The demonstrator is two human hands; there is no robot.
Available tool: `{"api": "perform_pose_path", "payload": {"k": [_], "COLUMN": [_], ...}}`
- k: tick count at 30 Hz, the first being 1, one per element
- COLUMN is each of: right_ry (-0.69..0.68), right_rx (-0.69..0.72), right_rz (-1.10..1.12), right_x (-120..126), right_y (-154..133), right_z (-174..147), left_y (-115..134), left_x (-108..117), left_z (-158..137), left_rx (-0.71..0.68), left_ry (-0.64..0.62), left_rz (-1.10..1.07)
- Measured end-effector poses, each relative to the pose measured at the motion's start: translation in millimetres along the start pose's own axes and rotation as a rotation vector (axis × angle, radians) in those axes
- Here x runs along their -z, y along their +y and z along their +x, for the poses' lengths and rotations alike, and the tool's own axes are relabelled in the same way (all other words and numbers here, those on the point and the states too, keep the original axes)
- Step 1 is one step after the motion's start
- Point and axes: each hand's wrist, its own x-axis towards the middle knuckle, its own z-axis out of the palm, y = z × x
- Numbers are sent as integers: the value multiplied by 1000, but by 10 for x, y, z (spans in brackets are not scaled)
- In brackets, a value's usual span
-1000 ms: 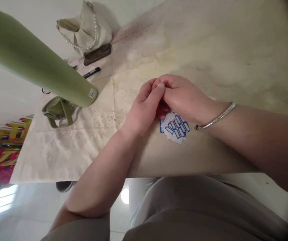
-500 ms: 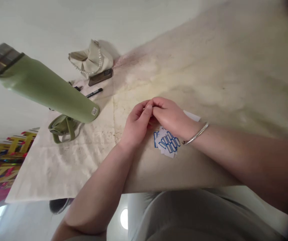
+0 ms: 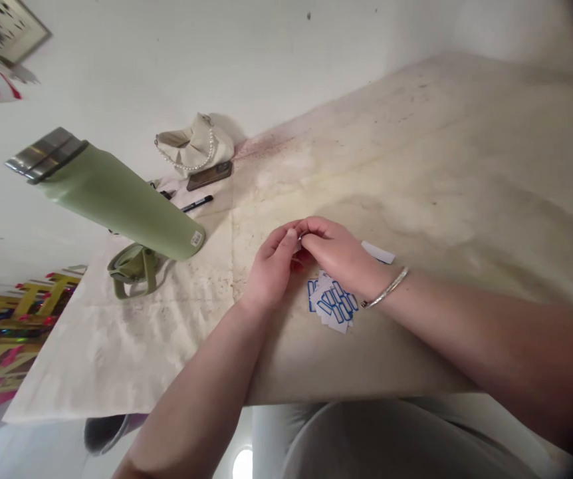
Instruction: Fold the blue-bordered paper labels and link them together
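My left hand (image 3: 275,261) and my right hand (image 3: 334,247) meet over the table, fingertips together in a pinch. A small pale edge shows between the thumbs; the fingers hide most of it, so its kind is unclear. Just below my right hand lies a loose pile of small white cards (image 3: 334,303) printed with blue outlined shapes. Beyond my right wrist, a separate white piece of paper (image 3: 378,252) is partly covered by the hand. A metal bangle (image 3: 389,289) circles my right wrist.
On the cloth-covered table (image 3: 167,352), to the left, stand a tall green bottle (image 3: 127,203) and its green strapped holder (image 3: 134,266). Farther back are a black marker (image 3: 197,203), a phone (image 3: 210,175) and a cream handbag (image 3: 194,146) by the wall.
The camera view has shifted, so everything sits lower in the picture. Both hands stay together, the thumbs a little farther apart, with a pale edge now showing between them.
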Motion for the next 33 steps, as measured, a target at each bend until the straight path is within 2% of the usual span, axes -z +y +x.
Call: {"api": "perform_pose_path", "payload": {"k": [10,18,33], "right_ry": [-28,-22,-64], "right_rx": [-12,21,34], "right_rz": [21,-40,36], "right_x": [-18,-10,-11], "right_y": [15,-2,-10], "right_z": [-3,-1,-21], "left_y": [4,6,-3], "left_x": [11,5,-32], "left_z": [24,15,-9], "left_rx": [28,25,19], "left_ry": [-29,9,32], "left_rz": [-69,-65,-175]}}
